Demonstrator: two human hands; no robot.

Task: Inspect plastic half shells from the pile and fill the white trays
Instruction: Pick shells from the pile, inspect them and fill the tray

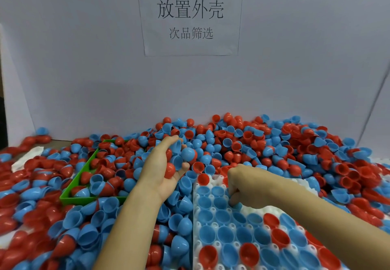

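Observation:
A big pile of red and blue half shells (242,141) covers the table. My left hand (162,164) is raised over the pile, palm up, cupping several red and blue shells (185,155). The white tray (211,227) lies at lower right, its cups holding blue and red shells with the open side up. My right hand (242,185) is curled over the tray's upper part, fingertips down on a blue shell (237,206) at a cup. Its grip is partly hidden by the knuckles.
A green bin (71,193) at left centre holds more shells and is half buried in the pile. A white board with a printed paper sign (190,18) walls off the back. A second white tray edge (304,183) shows behind my right forearm.

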